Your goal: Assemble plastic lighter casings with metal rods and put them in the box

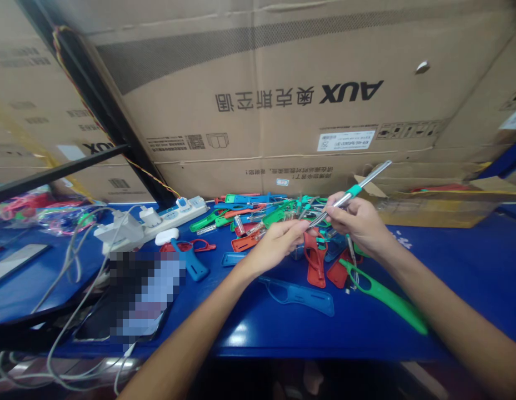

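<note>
A slim silver metal tube (372,176) with a green collar slants up to the right above the table. My right hand (351,218) grips it just below the collar. At the tube's lower left end, the fingers of my left hand (282,241) pinch it. Beneath and behind both hands lies a pile of coloured plastic handle parts and small metal pieces. Nearer the front edge are a blue plastic shell (311,299) and a long green shell (391,303). Red shells (315,264) lie just below my hands.
A white power strip (161,222) with plugs and cables stands at the left, near a phone (145,297) and a white earbud case (166,236). Large cardboard panels (249,128) rise behind the blue table (249,333). An open carton (432,208) sits back right.
</note>
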`<state>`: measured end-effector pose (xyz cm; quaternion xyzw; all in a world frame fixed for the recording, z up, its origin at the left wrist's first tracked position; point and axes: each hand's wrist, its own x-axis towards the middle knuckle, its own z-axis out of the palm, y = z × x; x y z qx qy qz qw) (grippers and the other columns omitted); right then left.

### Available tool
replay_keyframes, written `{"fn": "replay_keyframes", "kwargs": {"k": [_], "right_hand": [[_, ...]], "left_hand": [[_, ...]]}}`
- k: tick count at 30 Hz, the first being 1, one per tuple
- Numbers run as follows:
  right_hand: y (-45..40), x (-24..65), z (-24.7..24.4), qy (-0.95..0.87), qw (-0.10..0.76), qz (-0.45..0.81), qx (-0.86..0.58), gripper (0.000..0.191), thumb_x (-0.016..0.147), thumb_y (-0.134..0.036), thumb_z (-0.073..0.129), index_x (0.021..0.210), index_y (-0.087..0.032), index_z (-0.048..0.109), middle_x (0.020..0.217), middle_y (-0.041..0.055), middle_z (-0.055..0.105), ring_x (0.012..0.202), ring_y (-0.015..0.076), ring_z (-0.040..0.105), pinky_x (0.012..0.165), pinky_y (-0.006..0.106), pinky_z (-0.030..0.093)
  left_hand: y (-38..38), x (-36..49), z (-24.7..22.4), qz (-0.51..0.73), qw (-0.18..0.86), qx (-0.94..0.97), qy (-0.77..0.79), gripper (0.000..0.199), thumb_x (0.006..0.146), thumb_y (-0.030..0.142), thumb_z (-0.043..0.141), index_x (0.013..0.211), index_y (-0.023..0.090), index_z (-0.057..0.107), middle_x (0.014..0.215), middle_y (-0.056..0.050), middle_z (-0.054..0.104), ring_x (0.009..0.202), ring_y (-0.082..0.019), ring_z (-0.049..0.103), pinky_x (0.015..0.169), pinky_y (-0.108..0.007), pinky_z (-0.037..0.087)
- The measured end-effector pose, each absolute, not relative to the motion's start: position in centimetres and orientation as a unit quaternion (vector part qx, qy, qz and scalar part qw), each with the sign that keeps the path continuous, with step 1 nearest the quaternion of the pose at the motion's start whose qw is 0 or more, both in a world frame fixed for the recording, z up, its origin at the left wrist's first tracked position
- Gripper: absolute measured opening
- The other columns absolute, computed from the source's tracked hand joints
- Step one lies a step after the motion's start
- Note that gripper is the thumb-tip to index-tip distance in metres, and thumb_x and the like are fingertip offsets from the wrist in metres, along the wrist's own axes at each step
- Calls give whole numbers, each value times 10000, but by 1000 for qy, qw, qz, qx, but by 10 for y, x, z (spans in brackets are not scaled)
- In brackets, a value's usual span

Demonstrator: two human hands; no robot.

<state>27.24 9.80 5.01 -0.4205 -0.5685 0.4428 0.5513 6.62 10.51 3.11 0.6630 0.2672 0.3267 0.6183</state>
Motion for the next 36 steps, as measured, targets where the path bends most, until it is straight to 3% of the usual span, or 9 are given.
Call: {"fn": "replay_keyframes", "kwargs": {"k": [6, 20, 24, 28, 36], "right_hand": [[99, 274, 48, -569, 556, 432, -424, 359, 744, -459, 816, 859, -213, 580, 607, -46, 551, 428, 63, 359, 396, 225, 204], [97, 271, 47, -556, 576, 436, -410, 317, 765, -418, 815, 876, -212, 602, 612, -40, 591, 417, 59, 370, 387, 225, 222], [96, 269, 47, -573, 583, 425, -389, 266, 798, -404, 796, 892, -220, 629, 624, -42, 602, 409, 57, 373, 381, 228, 220], [95, 268, 47, -587, 588, 413, -372, 204, 841, -386, 774, 903, -224, 667, 668, -29, 633, 413, 57, 387, 384, 242, 221], [95, 268, 48, -586, 586, 417, -372, 295, 906, -510, 697, 908, -215, 710, 711, 5, 659, 406, 51, 374, 395, 265, 201]], "left_hand": [[106, 67, 29, 328, 622, 656, 276, 536, 930, 627, 545, 638, 219, 357, 630, 71, 231, 510, -81, 168, 495, -277, 114], [107, 67, 28, 378, 545, 683, 306, 593, 942, 613, 552, 562, 208, 342, 578, 69, 258, 520, -85, 199, 523, -274, 162], [108, 66, 28, 390, 559, 663, 309, 546, 906, 612, 611, 586, 186, 491, 585, 73, 262, 525, -84, 198, 511, -267, 149], [108, 66, 30, 405, 580, 635, 310, 450, 892, 604, 635, 835, 168, 733, 579, 77, 265, 513, -89, 201, 495, -271, 138], [108, 70, 32, 445, 612, 570, 319, 436, 820, 591, 702, 901, 173, 795, 577, 87, 230, 501, -81, 139, 490, -285, 100]]}}
